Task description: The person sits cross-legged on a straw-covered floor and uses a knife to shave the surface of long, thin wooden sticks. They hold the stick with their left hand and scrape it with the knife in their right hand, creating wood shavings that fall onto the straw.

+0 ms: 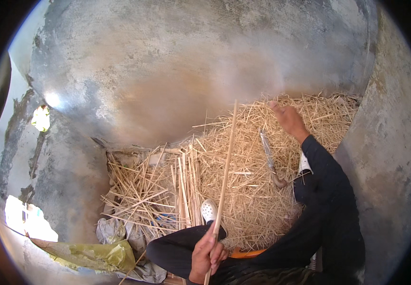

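Note:
My left hand (207,255) is closed around the lower part of a long, pale wooden or bamboo strip (227,173). The strip rises, slightly tilted to the right, over the shavings. Away from it, at the far right, my right hand (291,122) hangs above the heap of straw-coloured shavings (248,190). Its fingers look stretched out, a little blurred, with nothing visible in them. Below that hand a knife (268,154) with a long grey blade and a curved brown handle lies on the shavings.
Bundled strips (186,187) lie left of the heap, beside a loose tangle of thin strips (139,190). A yellow-green sheet (103,255) and crumpled pale plastic (111,231) are at lower left. Something orange (247,254) shows near my legs. Grey walls (205,61) enclose the corner.

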Motion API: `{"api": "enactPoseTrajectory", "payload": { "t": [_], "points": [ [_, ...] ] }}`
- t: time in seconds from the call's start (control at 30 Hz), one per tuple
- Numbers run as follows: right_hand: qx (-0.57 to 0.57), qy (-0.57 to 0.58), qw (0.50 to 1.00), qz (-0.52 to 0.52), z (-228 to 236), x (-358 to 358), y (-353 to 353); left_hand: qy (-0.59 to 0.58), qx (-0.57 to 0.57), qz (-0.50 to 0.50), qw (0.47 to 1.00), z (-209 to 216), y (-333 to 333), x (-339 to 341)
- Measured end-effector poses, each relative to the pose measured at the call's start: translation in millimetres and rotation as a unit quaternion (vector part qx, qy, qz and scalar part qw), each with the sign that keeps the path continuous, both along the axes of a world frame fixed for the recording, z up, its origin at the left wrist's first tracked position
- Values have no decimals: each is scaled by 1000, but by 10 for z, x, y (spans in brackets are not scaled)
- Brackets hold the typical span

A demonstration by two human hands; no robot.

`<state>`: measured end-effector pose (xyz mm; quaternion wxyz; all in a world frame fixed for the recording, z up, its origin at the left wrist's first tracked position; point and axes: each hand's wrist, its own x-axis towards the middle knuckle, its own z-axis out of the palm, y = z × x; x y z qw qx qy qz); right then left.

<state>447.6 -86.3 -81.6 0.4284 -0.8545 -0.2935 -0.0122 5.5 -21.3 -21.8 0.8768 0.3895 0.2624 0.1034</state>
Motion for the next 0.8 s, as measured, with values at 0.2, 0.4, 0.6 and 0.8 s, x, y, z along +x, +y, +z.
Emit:
{"api": "enactPoseTrajectory", "payload": {
  "t": [0.2,0.4,0.6,0.8],
  "points": [
    [18,-158,960,229,166,-1311,100,-22,24,-10,999,95,61,157],
    [59,-73,987,129,168,-944,205,-1,5,-22,1000,154,-179,44],
    [2,-158,968,193,139,-1159,64,0,-23,-31,999,181,-199,-25],
    [42,-142,982,116,71,-706,178,-12,-18,-52,998,191,-324,-159]
  ]
}}
